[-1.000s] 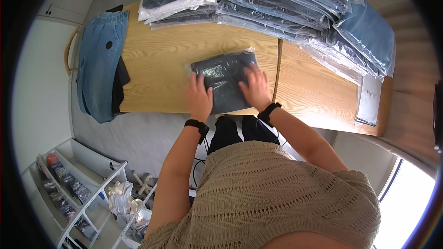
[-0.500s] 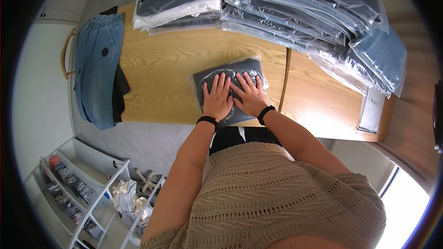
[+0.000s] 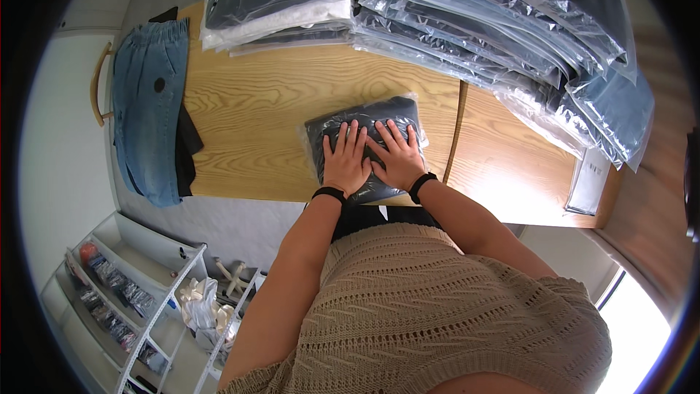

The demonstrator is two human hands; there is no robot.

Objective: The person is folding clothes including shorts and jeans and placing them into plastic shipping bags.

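A folded dark garment in a clear plastic bag (image 3: 372, 111) lies near the front edge of the wooden table (image 3: 255, 102). My left hand (image 3: 347, 164) rests flat on the left part of the bag, fingers stretched away from me. On its right part lies my right hand (image 3: 398, 160), fingers spread, with the two thumbs close together. Both palms touch the plastic and cover the middle of the garment. Black bands circle both wrists.
Blue jeans (image 3: 149, 109) and a dark garment hang over the table's left end. Stacks of bagged clothes (image 3: 474, 22) fill the far side, beside a shorter bagged pile (image 3: 277, 0). Flat plastic bags (image 3: 588, 182) lie at right. White shelving (image 3: 157, 321) stands lower left.
Both hands stay pressed on the bagged garment, with hardly any shift. The whole view has moved slightly, and the bag appears a little lower in it.
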